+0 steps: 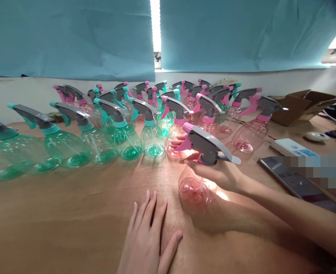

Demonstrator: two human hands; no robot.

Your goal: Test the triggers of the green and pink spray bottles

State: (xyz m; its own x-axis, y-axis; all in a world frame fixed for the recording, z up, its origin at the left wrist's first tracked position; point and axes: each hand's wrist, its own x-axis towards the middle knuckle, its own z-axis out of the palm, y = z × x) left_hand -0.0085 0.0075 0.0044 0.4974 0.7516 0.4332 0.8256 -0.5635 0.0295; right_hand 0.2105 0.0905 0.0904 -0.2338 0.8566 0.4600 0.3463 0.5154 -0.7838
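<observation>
My right hand (217, 173) is wrapped round the neck of a clear pink spray bottle (195, 190) with a grey and pink trigger head. This bottle stands in front of the others, its base low over or on the table; I cannot tell which. My left hand (148, 236) lies flat on the wooden table (71, 217), fingers stretched out, holding nothing. Behind the hands is a front row of spray bottles: several green ones (127, 142) run to the left, and pink ones (178, 133) stand to the right. More bottles crowd behind them, partly hidden.
A dark smartphone (301, 186) lies to the right, beside a white power strip (295, 147). Farther back are a white computer mouse (316, 136) and an open cardboard box (296, 108). Blue curtains (71, 38) hang over the window behind the table.
</observation>
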